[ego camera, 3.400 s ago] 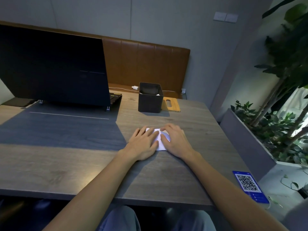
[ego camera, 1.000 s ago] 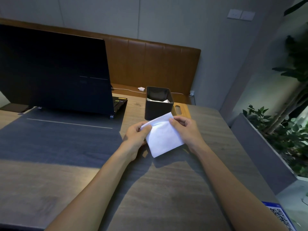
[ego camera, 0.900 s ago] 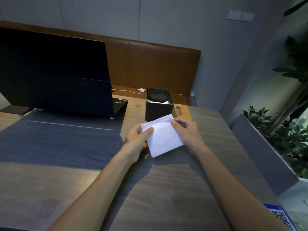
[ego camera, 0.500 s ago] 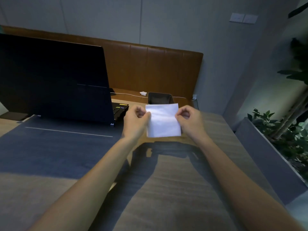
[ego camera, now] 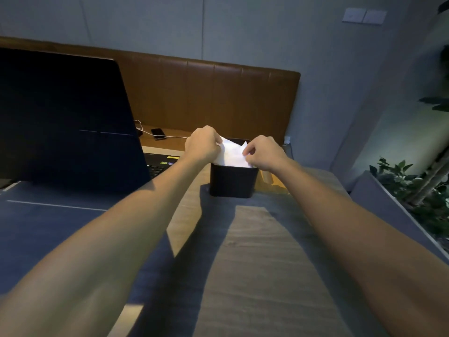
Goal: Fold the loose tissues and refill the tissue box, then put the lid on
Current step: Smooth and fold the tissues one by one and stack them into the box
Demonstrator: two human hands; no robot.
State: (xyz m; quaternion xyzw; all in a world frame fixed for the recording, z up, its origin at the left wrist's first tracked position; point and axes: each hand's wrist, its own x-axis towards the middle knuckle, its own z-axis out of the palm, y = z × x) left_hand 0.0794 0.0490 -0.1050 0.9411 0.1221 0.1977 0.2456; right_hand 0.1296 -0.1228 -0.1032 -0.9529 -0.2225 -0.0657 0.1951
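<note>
Both hands are at the box (ego camera: 232, 182), far centre of the counter (ego camera: 255, 259). The left hand (ego camera: 202, 145) has its fingers curled, pinching the tissue (ego camera: 232, 154) at its upper left edge. The right hand (ego camera: 263, 153) pinches the upper right edge the same way, thumb and fingertips together. The tissue's lower part is inside the box's open top, and its upper part stands above the rim, creased, with one corner poking up by the right hand. The box is upright, its near rim edge visible under the tissue and its far rim showing between the hands. A wood slab (ego camera: 266, 177) sits just right of the box, mostly hidden by the right forearm, so I can't tell if they touch. An open laptop (ego camera: 65, 117) stands to the left; its keyboard corner is near the box's left side with a narrow gap, and the left forearm passes over that gap. A dark mat (ego camera: 48, 229) lies under the laptop, its right edge short of the box. Bare wood runs from the box toward the near side between the forearms. The counter's right edge runs along the planter (ego camera: 379, 205) wall. Behind the box is a lower ledge with a phone (ego camera: 158, 134) and cable (ego camera: 173, 137), then the brown backrest (ego camera: 218, 98).
</note>
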